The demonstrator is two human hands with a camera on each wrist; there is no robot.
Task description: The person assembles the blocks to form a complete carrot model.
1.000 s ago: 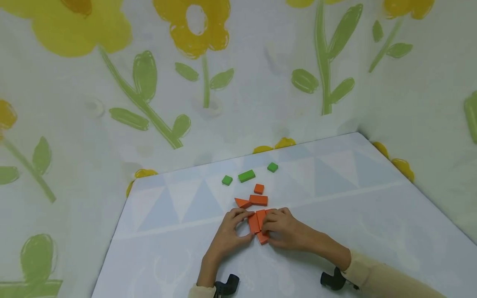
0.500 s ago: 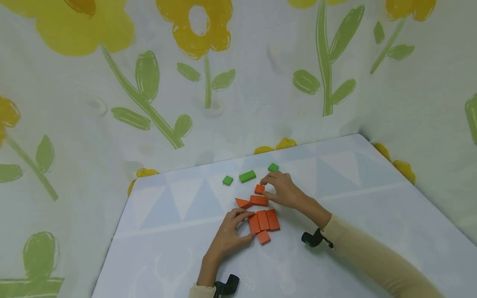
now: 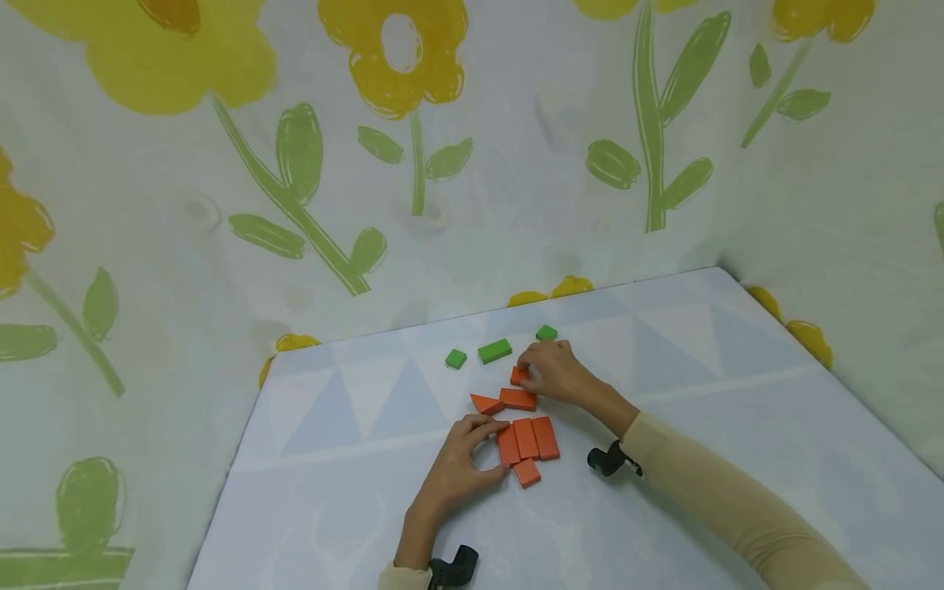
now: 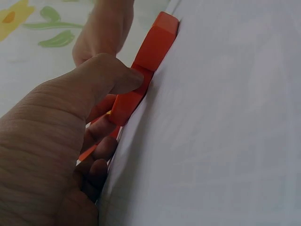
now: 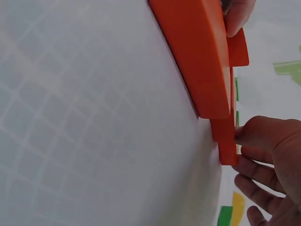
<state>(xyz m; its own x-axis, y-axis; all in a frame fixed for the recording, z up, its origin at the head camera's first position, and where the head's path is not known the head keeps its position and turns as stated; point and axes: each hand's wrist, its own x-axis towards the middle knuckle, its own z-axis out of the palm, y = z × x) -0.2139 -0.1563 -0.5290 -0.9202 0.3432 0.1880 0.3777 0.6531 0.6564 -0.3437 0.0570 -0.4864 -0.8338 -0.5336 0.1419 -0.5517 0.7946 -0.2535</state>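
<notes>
Flat orange blocks lie on a pale blue table (image 3: 332, 492). Three upright orange rectangles (image 3: 527, 438) stand side by side, with a small orange block (image 3: 527, 473) just below them. My left hand (image 3: 463, 463) touches the left edge of this group, thumb against the orange blocks (image 4: 136, 89). Farther back lie an orange triangle (image 3: 487, 403) and an orange rectangle (image 3: 519, 399). My right hand (image 3: 555, 373) pinches a small orange square block (image 3: 519, 375) just behind them; the right wrist view shows its fingertips (image 5: 254, 141) on that block's edge (image 5: 226, 141).
Three green blocks (image 3: 494, 351) sit in a row behind the orange ones, near the table's back edge. A cloth with yellow flowers (image 3: 398, 57) walls the table at the back and right. Black wrist camera mounts (image 3: 606, 459) show on both forearms.
My right hand left the group of three rectangles, reached back to the small orange square block and closed its fingers on it. The left hand stayed put.
</notes>
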